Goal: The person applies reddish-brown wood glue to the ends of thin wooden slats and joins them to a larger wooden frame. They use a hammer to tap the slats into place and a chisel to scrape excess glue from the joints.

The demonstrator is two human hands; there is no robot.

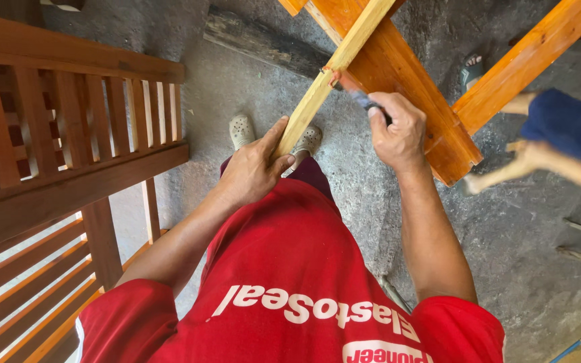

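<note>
Person is standing over a grey concrete floor point(257, 87), looking straight down at own hands and red shirt point(290, 282).

Left hand point(253, 168) is wrapping the lower end of a pale wooden strip point(331, 74), thumb lying up along one face, fingers curling under; grasping it firmly. The strip is running up and to the right, out of frame at the top, crossing over orange varnished planks point(398, 74).

Right hand point(398, 131) is clenching the dark handle of a small brush point(354, 91), whose blurred tip is touching the strip about midway up, near a small orange-stained spot. Bristles are too blurred to make out.

Handling, as a judgement: the strip is looking thin, light and stiff, probably flexing a little along its length, so holding near the lower end with the thumb bracing it suits. If that patch is wet, it could be slippery or smudge, so gripping below it is better. The brush is light, a fist grip on the handle is enough.

A slatted wooden bench point(68, 134) is standing at left. Another person's limbs and blue clothing point(566, 128) are showing at right, apart from these hands. Two pale shoes point(242, 131) are showing below the strip.
</note>
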